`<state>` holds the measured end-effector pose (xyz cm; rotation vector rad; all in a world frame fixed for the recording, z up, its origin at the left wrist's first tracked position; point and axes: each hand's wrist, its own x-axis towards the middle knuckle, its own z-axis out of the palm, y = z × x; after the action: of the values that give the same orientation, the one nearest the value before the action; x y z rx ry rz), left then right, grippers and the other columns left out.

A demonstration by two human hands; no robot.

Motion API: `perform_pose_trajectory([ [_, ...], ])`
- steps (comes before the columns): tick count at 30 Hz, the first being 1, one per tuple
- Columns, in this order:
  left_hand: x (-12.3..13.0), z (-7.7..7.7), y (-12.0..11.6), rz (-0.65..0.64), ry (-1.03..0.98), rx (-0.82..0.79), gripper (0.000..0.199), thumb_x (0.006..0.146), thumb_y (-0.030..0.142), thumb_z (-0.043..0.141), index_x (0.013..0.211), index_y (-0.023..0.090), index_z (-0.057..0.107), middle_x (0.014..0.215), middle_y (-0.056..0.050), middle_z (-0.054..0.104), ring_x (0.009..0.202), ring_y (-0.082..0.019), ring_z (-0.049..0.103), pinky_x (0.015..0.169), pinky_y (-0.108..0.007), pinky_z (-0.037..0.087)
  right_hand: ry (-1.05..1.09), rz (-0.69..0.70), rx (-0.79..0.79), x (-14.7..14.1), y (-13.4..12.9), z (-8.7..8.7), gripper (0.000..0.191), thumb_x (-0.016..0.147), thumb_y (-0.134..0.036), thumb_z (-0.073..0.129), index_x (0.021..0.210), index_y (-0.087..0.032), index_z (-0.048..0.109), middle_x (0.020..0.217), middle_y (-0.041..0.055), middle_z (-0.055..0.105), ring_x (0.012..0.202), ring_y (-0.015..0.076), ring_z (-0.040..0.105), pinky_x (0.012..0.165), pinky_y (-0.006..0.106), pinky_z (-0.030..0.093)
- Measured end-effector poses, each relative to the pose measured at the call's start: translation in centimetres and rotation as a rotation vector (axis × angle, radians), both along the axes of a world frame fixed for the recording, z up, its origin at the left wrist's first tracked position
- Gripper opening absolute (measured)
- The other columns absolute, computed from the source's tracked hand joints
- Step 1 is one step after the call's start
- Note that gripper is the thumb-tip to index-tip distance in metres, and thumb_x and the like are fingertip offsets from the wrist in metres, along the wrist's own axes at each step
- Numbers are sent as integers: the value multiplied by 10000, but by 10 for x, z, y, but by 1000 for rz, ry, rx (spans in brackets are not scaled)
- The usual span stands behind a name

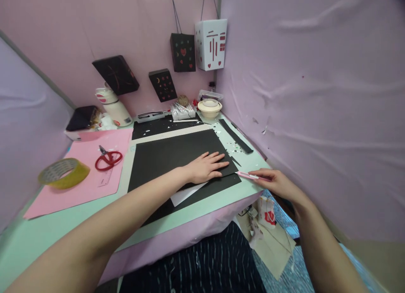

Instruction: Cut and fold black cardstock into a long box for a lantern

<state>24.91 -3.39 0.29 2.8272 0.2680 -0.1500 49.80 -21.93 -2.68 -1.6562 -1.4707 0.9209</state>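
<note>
My left hand [207, 167] lies flat on a large black sheet [164, 158], fingers spread, near the sheet's right side. At the right edge of the black sheet, my right hand [275, 182] grips a pink craft knife [248, 175], its tip touching the paper's edge. Another black piece [221, 188] shows beneath, nearer the front edge of the table. A white paper piece [186, 194] pokes out below my left wrist. Just above the knife lies a thin black sliver [235, 161].
Red-handled scissors [108, 159] and a roll of yellow tape [65, 173] lie on pink paper [85, 194] at left. A black strip [236, 136], white scraps and a cream bowl [209, 109] are at the back right. Decorated lanterns [211, 44] hang behind.
</note>
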Motion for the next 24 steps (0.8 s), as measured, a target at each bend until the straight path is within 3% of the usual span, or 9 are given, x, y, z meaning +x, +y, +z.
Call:
perform_pose_trajectory([
  [8,0,-11,6,-8,30,53,579,974,586,249,1500,344,260,1607,-17,140,1481,-247,69,1170,-513,49,-88,-6,57,-11,-3,2,359,870,-453,596,1155,-261,699,1149,77,703,1051,276,635,914,419,492],
  [16,0,-15,7,2,5,60,574,973,584,249,1495,346,274,1606,-13,155,1483,-238,65,1171,-511,45,-213,22,79,-13,-12,5,341,899,-463,555,1137,-273,707,990,60,723,849,217,637,720,323,485],
  [24,-1,-14,7,-7,13,60,581,971,598,229,1494,350,273,1608,-16,147,1482,-245,70,1170,-510,50,-151,-87,27,-20,-8,1,380,870,-483,576,1144,-239,672,1069,77,694,939,247,625,789,362,486],
])
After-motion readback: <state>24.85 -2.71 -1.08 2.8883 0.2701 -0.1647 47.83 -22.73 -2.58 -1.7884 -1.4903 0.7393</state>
